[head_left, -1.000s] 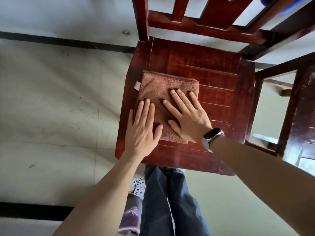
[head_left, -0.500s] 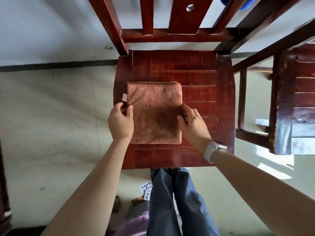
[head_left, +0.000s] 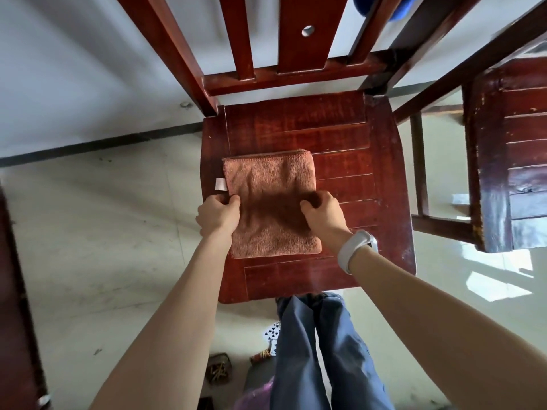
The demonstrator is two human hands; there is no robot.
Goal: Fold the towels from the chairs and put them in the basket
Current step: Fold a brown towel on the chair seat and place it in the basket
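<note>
One head-worn, wide-angle camera is looking steeply down from above the person, so straight edges are bowing toward the frame's borders. It is facing forward and down onto the seat of a red wooden chair point(head_left: 340, 149), which is filling the middle of the picture at close range, with the chair's back slats rising at the far edge. Both forearms are reaching in from the near corners, the hands meeting at a folded towel point(head_left: 269, 184) near the center. The person's legs are showing at the near edge, pale floor point(head_left: 97, 232) is spreading left, and a second chair point(head_left: 515, 155) is sitting right.
</note>
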